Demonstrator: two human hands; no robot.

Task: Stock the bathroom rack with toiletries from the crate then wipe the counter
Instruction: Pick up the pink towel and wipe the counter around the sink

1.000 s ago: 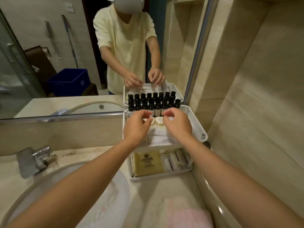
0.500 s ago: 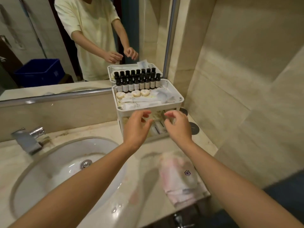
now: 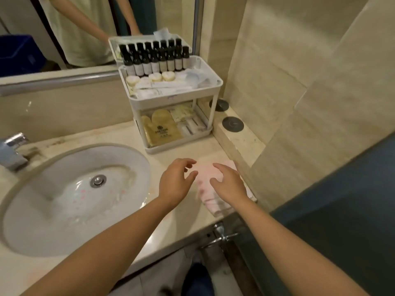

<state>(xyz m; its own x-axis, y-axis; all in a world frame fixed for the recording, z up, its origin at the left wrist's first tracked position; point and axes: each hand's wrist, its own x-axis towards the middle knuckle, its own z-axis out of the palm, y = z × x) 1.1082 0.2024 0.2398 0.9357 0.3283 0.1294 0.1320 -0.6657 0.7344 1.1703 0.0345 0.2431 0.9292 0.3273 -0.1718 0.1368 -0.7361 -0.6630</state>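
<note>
Cloth: we see a pale pink folded cloth lying flat on the counter. It sits under and between the fingertips of both hands, with its near end at the counter's front edge.
Left hand: the left hand hangs at the cloth's left edge. Its fingers are loosely curved and spread, holding nothing. We cannot tell whether the tips touch the cloth.
Right hand: the right hand is palm down over the cloth's right half. Its fingers are relaxed and slightly apart, gripping nothing. We cannot tell whether they touch the cloth.
Rack: a white two-level rack stands on the counter beyond the fingertips and apart from them, in the corner against the mirror.
Top level: dark bottles stand upright at the back, with small round soaps just in front of them. White sachets lie on the side nearer the fingers.
Bottom level: a gold packet lies at the left, with small white packets beside it.
Ledge: beyond and to the right of the right fingers, two dark round discs sit on a raised stone ledge.
Sink: to the left of the left fingers, a white oval sink is set into the counter, with a metal faucet at its far left.
Crate: we see a blue crate only as a reflection in the mirror, far beyond the left fingers.
</note>
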